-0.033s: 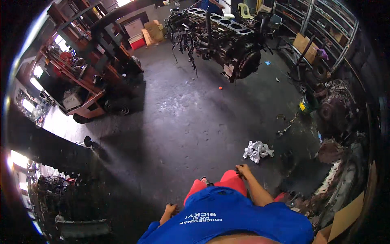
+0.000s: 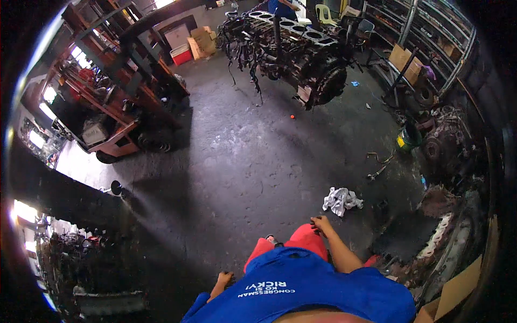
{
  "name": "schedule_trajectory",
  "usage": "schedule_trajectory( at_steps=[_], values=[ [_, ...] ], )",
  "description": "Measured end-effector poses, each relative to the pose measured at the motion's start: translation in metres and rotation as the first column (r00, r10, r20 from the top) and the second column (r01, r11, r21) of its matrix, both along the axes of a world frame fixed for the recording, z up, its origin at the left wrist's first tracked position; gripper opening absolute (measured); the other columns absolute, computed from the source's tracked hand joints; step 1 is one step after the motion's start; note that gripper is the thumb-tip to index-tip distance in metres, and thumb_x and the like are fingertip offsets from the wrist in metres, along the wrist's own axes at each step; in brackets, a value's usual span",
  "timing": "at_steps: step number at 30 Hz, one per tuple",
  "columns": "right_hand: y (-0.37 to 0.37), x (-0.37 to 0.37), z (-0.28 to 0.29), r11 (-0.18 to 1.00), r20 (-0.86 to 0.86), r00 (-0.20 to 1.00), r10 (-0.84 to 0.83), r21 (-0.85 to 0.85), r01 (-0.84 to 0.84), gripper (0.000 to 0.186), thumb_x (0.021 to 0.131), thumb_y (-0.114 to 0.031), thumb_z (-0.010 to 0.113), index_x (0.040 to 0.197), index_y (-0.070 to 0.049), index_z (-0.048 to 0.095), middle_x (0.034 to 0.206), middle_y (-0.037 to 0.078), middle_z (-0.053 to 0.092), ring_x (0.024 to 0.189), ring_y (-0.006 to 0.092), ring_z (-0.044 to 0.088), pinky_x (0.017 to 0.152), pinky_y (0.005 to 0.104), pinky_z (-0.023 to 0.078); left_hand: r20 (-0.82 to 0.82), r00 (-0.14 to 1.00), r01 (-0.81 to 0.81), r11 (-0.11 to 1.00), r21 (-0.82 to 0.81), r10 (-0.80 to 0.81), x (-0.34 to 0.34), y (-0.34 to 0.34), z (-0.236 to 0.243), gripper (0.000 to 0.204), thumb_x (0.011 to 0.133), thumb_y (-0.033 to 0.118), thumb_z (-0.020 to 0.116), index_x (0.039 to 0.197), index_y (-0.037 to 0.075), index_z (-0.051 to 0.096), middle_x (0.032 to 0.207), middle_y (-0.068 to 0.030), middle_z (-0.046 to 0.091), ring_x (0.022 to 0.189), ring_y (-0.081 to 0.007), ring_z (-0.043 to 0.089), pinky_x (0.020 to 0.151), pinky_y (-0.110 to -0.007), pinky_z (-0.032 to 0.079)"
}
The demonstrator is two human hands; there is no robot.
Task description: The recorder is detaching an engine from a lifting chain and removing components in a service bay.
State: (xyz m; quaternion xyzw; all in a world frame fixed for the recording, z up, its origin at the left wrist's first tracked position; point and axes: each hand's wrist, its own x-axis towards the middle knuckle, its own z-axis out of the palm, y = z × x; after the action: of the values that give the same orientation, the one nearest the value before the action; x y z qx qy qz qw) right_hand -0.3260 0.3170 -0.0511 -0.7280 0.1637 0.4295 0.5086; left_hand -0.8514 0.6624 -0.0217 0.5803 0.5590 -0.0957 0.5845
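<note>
My right hand (image 2: 322, 225) rests at the knee of my red shorts (image 2: 308, 236), its fingers loosely bent and a little apart, with nothing in them. Low beside my left side is my left hand (image 2: 224, 279); its fingers are dark and partly hidden, so their grip cannot be made out. Nearest to the right hand, a crumpled white rag (image 2: 342, 201) lies on the dark floor. Farther ahead, a large greasy engine block (image 2: 301, 54) with a row of round bores on top hangs by a chain above the floor.
A forklift (image 2: 116, 129) stands at the left. On the right are a green bucket (image 2: 410, 137), a metal tool (image 2: 377, 172), engine parts (image 2: 444, 137) and a metal rack (image 2: 406, 24). A small orange object (image 2: 292, 117) lies ahead. Another person in blue (image 2: 283, 8) is behind the engine.
</note>
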Motion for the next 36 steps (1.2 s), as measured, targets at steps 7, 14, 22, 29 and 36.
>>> schedule_trajectory(
  at_steps=[7, 14, 22, 29, 36],
  values=[
    [0.072, 0.119, 0.006, 0.995, -0.007, 0.996, 0.094, -0.02, -0.094, 0.023, 0.089, -0.027, 0.065, 0.094, -0.005, 0.061, 0.077, 0.004, 0.064, 0.056, 0.0144, 0.058, 0.047, 0.0301, 0.047, -0.085, 0.975, -0.212, 0.971, -0.112, 0.204, 0.164, 0.055, -0.029, 0.026, 0.085, 0.02, 0.066, 0.092, -0.004, 0.059, 0.076, -0.0133, 0.065, 0.062, -0.0244, 0.066, 0.05, -0.039, 0.052],
    [0.105, 0.272, -0.025, 0.991, 0.155, 0.98, 0.128, -0.068, -0.119, 0.024, 0.087, -0.022, 0.067, 0.093, 0.001, 0.061, 0.076, 0.008, 0.065, 0.059, 0.0174, 0.06, 0.048, 0.0319, 0.048, 0.005, 0.971, -0.236, 0.967, -0.096, 0.237, 0.348, 0.079, -0.022, 0.032, 0.089, 0.023, 0.064, 0.106, -0.004, 0.058, 0.084, -0.0131, 0.066, 0.063, -0.0213, 0.066, 0.05, -0.031, 0.052],
    [0.156, 0.443, -0.026, 0.968, 0.227, 0.945, 0.235, 0.034, -0.249, 0.024, 0.088, -0.024, 0.066, 0.092, -0.001, 0.062, 0.075, 0.006, 0.064, 0.059, 0.0163, 0.061, 0.049, 0.0309, 0.047, 0.061, 0.994, -0.089, 0.995, 0.042, 0.086, 0.477, 0.087, 0.008, 0.03, 0.09, 0.024, 0.063, 0.105, -0.002, 0.058, 0.085, -0.0113, 0.067, 0.065, -0.0192, 0.065, 0.053, -0.031, 0.052],
    [0.265, 0.565, 0.066, 0.964, 0.261, 0.956, 0.132, 0.191, -0.185, 0.017, 0.089, -0.02, 0.064, 0.086, -0.004, 0.061, 0.073, 0.005, 0.064, 0.059, 0.0147, 0.061, 0.05, 0.0301, 0.047, -0.069, 0.968, -0.243, 0.969, -0.039, 0.24, 0.496, 0.088, -0.015, 0.026, 0.09, 0.02, 0.063, 0.104, -0.002, 0.059, 0.085, -0.0131, 0.068, 0.065, -0.0221, 0.067, 0.052, -0.035, 0.054],
    [0.349, 0.709, 0.123, 0.959, 0.773, 0.628, 0.091, 0.102, -0.265, 0.02, 0.084, -0.019, 0.067, 0.09, 0.0, 0.067, 0.077, 0.005, 0.067, 0.067, 0.0134, 0.062, 0.062, 0.0268, 0.048, -0.129, 0.988, 0.097, 0.993, 0.06, -0.088, 0.548, 0.133, -0.044, 0.03, 0.085, 0.024, 0.067, 0.095, -0.004, 0.066, 0.079, -0.0126, 0.068, 0.067, -0.0222, 0.067, 0.056, -0.036, 0.053]
  ],
)
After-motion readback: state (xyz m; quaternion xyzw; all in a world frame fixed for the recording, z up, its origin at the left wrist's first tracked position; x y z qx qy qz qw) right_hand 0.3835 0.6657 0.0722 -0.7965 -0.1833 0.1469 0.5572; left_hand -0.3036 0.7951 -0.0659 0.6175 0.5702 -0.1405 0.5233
